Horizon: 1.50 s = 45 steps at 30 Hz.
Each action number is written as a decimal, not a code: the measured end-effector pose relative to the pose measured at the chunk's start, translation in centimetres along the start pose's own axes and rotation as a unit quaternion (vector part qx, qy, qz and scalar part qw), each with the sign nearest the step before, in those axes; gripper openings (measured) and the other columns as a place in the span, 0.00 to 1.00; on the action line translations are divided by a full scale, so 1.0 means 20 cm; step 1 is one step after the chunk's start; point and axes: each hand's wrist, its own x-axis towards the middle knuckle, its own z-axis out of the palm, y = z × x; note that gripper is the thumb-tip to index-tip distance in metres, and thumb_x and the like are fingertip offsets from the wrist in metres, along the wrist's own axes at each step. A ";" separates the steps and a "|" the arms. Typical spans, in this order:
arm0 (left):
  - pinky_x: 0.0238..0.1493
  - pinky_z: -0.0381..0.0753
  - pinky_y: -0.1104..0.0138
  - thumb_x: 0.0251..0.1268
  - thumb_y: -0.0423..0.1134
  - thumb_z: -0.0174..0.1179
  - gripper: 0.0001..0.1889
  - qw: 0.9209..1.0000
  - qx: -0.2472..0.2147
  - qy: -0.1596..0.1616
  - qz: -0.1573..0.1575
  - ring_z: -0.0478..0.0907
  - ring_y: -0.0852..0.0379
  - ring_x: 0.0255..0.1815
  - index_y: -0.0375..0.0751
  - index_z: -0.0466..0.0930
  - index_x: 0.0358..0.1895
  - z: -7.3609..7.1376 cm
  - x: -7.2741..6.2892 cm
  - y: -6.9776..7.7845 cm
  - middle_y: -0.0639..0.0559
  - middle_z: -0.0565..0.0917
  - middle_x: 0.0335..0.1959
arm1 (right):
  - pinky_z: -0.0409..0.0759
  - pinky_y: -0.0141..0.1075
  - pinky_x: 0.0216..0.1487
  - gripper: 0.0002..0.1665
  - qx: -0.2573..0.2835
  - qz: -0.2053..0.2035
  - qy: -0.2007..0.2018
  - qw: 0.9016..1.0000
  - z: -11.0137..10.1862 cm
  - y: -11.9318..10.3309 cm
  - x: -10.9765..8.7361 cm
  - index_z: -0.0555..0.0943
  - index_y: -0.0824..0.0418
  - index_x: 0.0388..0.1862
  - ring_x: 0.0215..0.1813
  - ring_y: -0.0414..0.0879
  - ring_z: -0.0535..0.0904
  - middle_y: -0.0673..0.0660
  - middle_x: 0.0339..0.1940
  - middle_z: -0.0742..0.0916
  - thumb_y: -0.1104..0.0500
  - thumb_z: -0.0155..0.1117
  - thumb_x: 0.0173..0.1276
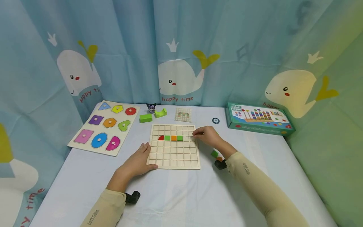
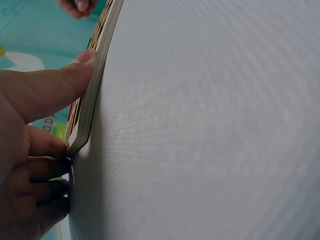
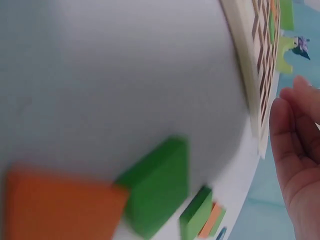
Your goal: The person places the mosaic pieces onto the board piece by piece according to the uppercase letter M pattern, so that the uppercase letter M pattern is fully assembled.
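A wooden grid board (image 1: 174, 160) lies on the table in the head view. Four cells in one row hold a red quarter-round piece (image 1: 161, 138), a green square (image 1: 167, 138), an orange square (image 1: 174, 138) and another green square (image 1: 180, 138). My left hand (image 1: 139, 160) rests against the board's left side, thumb along its front edge, other fingers spread beside it. Over the right edge hovers my right hand (image 1: 208, 136), its fingers loosely bent and close together; no piece shows between them. Green blocks (image 3: 157, 187) and orange blocks (image 3: 65, 207) lie beneath the right wrist.
At the back left lies a shape puzzle board (image 1: 103, 127). Behind the grid board are a green block (image 1: 146, 118), a green arch (image 1: 161, 113), a small figurine (image 1: 151, 107) and a pattern card (image 1: 183, 115). A round disc (image 1: 216, 120) and a game box (image 1: 259, 119) sit at right.
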 end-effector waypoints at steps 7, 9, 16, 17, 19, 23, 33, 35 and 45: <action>0.76 0.56 0.49 0.60 0.56 0.70 0.53 1.000 0.007 0.000 0.000 0.48 0.36 0.80 0.21 0.54 0.75 0.00 0.01 -0.01 0.32 0.54 0.79 | 0.83 0.41 0.45 0.11 -0.005 0.016 0.011 1.000 -0.07 0.07 -0.09 0.88 0.63 0.48 0.45 0.48 0.85 0.57 0.46 0.90 0.60 0.68 0.70; 0.76 0.56 0.49 0.60 0.56 0.70 0.53 1.000 0.008 0.000 0.001 0.48 0.36 0.80 0.21 0.54 0.75 0.00 0.01 -0.01 0.31 0.54 0.79 | 0.83 0.42 0.45 0.11 -0.006 0.021 0.015 1.000 -0.08 0.09 -0.11 0.88 0.63 0.48 0.45 0.48 0.85 0.57 0.46 0.89 0.60 0.68 0.71; 0.76 0.56 0.49 0.60 0.56 0.71 0.53 1.000 0.010 0.000 0.000 0.48 0.36 0.80 0.21 0.54 0.75 0.01 0.01 0.00 0.32 0.54 0.79 | 0.82 0.39 0.42 0.10 -0.003 0.038 0.023 0.999 -0.13 0.15 -0.21 0.89 0.62 0.47 0.43 0.48 0.83 0.58 0.48 0.89 0.60 0.68 0.71; 0.76 0.56 0.49 0.60 0.56 0.70 0.53 1.000 0.009 -0.001 -0.001 0.48 0.36 0.80 0.21 0.54 0.75 0.01 0.01 0.00 0.32 0.54 0.79 | 0.82 0.39 0.42 0.10 -0.003 0.040 0.025 0.999 -0.14 0.16 -0.22 0.89 0.61 0.47 0.44 0.48 0.83 0.58 0.48 0.89 0.60 0.68 0.70; 0.75 0.56 0.49 0.60 0.56 0.70 0.53 1.000 0.009 -0.003 -0.002 0.48 0.36 0.80 0.22 0.54 0.75 0.00 0.01 0.00 0.32 0.54 0.79 | 0.82 0.40 0.43 0.09 -0.002 0.047 0.030 0.998 -0.15 0.18 -0.26 0.89 0.61 0.46 0.46 0.50 0.83 0.58 0.48 0.89 0.60 0.69 0.70; 0.76 0.56 0.49 0.61 0.55 0.70 0.53 1.000 0.005 -0.006 -0.006 0.47 0.36 0.80 0.22 0.53 0.76 0.00 0.00 0.00 0.32 0.54 0.79 | 0.83 0.44 0.48 0.10 -0.003 0.056 0.035 0.998 -0.18 0.22 -0.32 0.89 0.62 0.46 0.49 0.52 0.84 0.57 0.47 0.89 0.59 0.69 0.70; 0.75 0.56 0.48 0.61 0.55 0.70 0.53 1.000 0.002 -0.007 -0.010 0.46 0.35 0.80 0.22 0.53 0.76 0.00 0.00 0.00 0.32 0.53 0.79 | 0.79 0.37 0.30 0.11 0.006 0.096 0.031 0.995 -0.24 0.30 -0.45 0.88 0.62 0.49 0.29 0.46 0.78 0.58 0.45 0.88 0.60 0.67 0.71; 0.75 0.56 0.48 0.61 0.55 0.70 0.53 1.000 -0.001 -0.006 -0.010 0.46 0.35 0.80 0.22 0.53 0.76 0.00 0.00 0.00 0.32 0.54 0.79 | 0.79 0.36 0.31 0.11 0.010 0.108 0.032 0.994 -0.25 0.31 -0.47 0.88 0.63 0.49 0.29 0.46 0.79 0.58 0.43 0.88 0.60 0.66 0.72; 0.76 0.56 0.48 0.61 0.56 0.69 0.53 1.000 -0.005 -0.011 -0.015 0.44 0.36 0.81 0.24 0.51 0.77 0.00 0.00 0.00 0.34 0.52 0.80 | 0.80 0.42 0.42 0.10 -0.025 0.096 0.052 0.994 -0.28 0.41 -0.58 0.88 0.63 0.46 0.40 0.50 0.81 0.56 0.41 0.88 0.62 0.71 0.68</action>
